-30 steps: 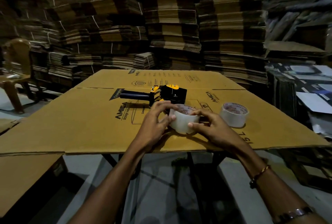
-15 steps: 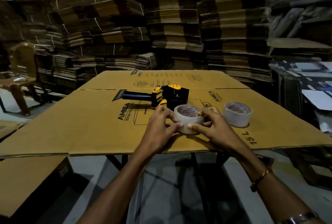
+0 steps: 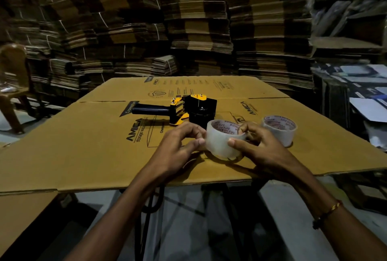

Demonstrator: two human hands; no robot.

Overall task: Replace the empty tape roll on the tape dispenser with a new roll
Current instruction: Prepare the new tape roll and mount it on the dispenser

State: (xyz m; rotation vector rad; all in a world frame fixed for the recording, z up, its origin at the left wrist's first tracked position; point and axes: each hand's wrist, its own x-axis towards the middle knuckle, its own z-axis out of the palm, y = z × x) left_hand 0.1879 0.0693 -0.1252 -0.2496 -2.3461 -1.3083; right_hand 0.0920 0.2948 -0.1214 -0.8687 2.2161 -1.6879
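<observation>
both hands held the roll (image 3: 224, 139) just above the near part of the cardboard (image 3: 83, 152), tilted so its open core faced up and away. the left hand (image 3: 178, 145) had its thumb against the roll's left side with fingers curled behind; the right hand (image 3: 257, 145) pinched it, thumb on the front wall and fingers over the rim into the core. to do this step well, they likely needed to find the tape's loose end first, then turn the roll the right way before seating it. a spare roll (image 3: 279, 130) stood just beside the right hand. further back lay the dispenser (image 3: 188, 110), untouched, handle pointing left; whether an empty core sat on it could not be told. compared with half a second earlier, the roll was lifted higher and tipped more.
</observation>
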